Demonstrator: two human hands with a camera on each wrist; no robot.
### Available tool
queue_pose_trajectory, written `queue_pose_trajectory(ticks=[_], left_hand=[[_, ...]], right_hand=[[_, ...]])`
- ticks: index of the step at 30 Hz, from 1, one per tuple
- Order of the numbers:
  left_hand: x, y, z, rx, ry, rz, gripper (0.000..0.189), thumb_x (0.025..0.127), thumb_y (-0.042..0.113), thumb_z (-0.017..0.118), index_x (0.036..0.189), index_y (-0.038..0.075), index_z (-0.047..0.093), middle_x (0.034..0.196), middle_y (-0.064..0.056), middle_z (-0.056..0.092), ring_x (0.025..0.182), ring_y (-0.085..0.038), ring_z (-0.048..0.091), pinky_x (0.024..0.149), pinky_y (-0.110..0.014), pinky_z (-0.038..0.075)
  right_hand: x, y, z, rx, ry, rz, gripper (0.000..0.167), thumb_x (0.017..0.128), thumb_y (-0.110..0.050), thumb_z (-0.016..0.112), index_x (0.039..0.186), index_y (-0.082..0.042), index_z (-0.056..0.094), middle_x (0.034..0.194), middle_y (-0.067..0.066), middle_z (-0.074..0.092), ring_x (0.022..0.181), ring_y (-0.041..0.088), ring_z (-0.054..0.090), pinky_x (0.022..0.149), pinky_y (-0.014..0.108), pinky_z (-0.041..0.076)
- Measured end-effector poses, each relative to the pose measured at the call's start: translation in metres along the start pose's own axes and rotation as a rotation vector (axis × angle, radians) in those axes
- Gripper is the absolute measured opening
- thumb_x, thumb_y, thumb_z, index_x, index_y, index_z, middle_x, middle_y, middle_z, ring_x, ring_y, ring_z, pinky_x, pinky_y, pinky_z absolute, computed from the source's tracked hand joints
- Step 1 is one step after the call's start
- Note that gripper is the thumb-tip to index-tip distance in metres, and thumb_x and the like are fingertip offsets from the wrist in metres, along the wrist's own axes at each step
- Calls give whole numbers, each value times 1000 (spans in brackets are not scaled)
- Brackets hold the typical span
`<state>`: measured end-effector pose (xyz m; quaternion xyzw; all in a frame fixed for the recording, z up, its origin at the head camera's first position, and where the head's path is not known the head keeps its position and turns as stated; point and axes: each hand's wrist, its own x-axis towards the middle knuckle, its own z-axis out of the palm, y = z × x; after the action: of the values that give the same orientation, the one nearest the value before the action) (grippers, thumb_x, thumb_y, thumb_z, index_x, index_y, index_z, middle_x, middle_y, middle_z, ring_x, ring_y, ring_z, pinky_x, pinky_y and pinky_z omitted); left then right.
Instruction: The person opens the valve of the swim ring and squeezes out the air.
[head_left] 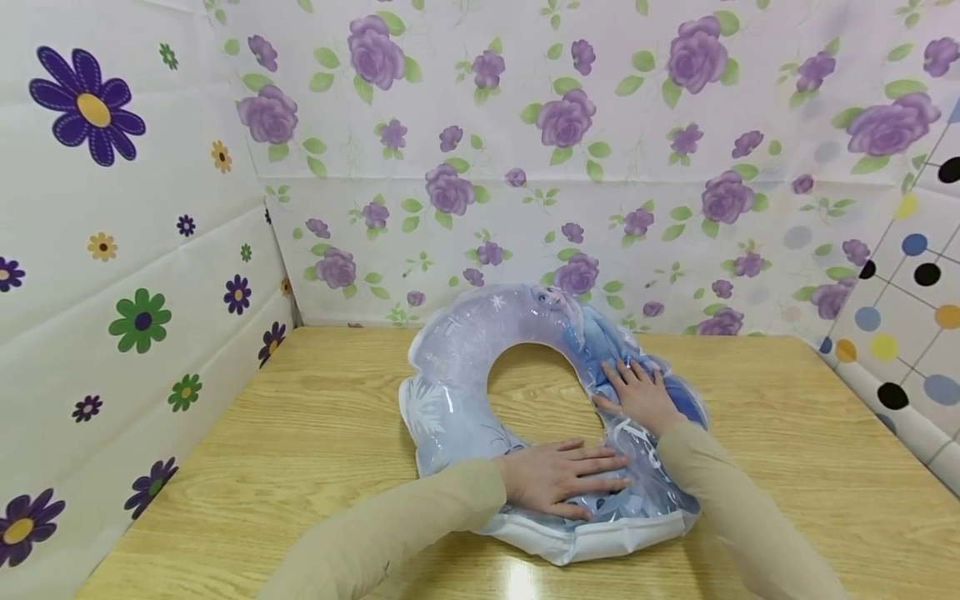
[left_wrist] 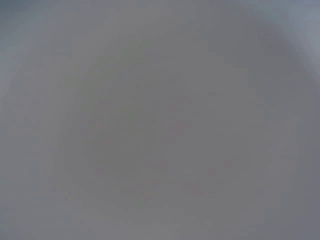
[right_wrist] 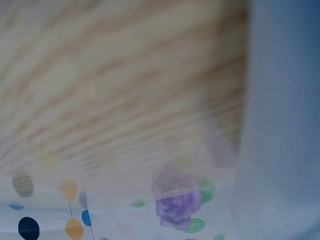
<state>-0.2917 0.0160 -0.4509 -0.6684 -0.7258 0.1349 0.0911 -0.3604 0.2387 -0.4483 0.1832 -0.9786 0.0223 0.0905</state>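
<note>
Head view: bright, sharp; glare spots on inflatable swim ring (head_left: 453, 400) and wood-grain table (head_left: 330, 425). Left wrist view: dim, wholly defocused. Right wrist view: table blurred, purple rose print (right_wrist: 177, 207) sharper.

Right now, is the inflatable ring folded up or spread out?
Spread out: the inflatable ring forms a full loop, the table showing through its hole, left hand and right hand resting on the ring.
</note>
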Motion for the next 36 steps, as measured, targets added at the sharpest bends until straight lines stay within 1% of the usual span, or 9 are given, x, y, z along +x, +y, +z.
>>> queue_pose_trajectory(ticks=[10,19,26,29,34,36], left_hand=[[1,-1,1,-9,-7,-4,64,96,49,26,146,19,0,150,-4,-7,133,-17,-10,104,-38,5],[2,-2,2,-23,-7,-1,64,96,48,27,146,18,-1,150,-4,-7,133,-17,-10,104,-37,4],[1,-1,2,-27,-2,-6,64,96,48,28,146,18,0,150,-4,-6,133,-17,-9,104,-38,5],[1,0,3,-30,-5,-7,64,96,48,28,146,18,0,150,-4,-7,133,-17,-10,104,-38,5],[1,-1,2,-22,-9,-7,64,96,48,27,146,18,1,150,-4,-8,133,-17,-10,104,-38,5],[2,-2,2,-20,-11,-4,64,96,48,27,146,18,2,150,-4,-7,133,-17,-11,104,-37,5]], right_hand=[[2,2,7,-13,-15,21,76,90,-57,39,142,-2,28,137,26,30,125,45,20,94,64,9],[2,1,6,-12,-15,26,76,91,-56,38,142,-1,26,138,27,28,125,46,19,94,64,9],[0,-4,4,-24,2,21,73,91,-52,42,141,0,27,137,27,30,125,46,21,94,64,10],[-1,-4,4,-35,12,16,73,92,-51,41,141,0,26,138,27,29,125,45,20,94,64,10],[0,-4,5,-51,-5,20,75,92,-54,36,143,-1,20,140,26,24,127,44,16,95,62,9],[0,-3,4,-29,-21,24,77,92,-55,34,144,-2,18,141,26,22,128,43,14,95,62,7]])
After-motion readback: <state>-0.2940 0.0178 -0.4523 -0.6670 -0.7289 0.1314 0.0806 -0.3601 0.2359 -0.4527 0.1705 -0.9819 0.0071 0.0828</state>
